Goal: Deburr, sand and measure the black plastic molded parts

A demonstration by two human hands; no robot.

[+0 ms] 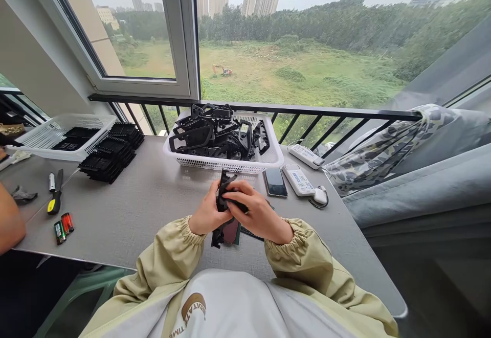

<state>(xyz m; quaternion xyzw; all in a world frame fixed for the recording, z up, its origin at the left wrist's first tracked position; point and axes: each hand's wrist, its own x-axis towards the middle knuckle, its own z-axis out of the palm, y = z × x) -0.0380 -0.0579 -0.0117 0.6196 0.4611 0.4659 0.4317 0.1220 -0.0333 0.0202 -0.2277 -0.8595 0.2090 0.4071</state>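
In front of my chest, both hands hold a black plastic frame part (221, 200) above the table. My left hand (209, 211) is closed around its left side. The fingers of my right hand (251, 207) are bent against its upper right side, and their tips are partly hidden. Beneath my hands lies a dark red flat piece (230, 233) with a green edge, partly covered by the part and my hands. Just beyond, a white basket (230, 164) holds a heap of similar black plastic parts (215, 131).
A phone (275, 182) and white power banks (299, 179) lie right of the basket. At left are stacked black trays (111, 151), another white basket (72, 151), a screwdriver (56, 200) and batteries (63, 227). Another person's arm (9, 220) rests at the left edge.
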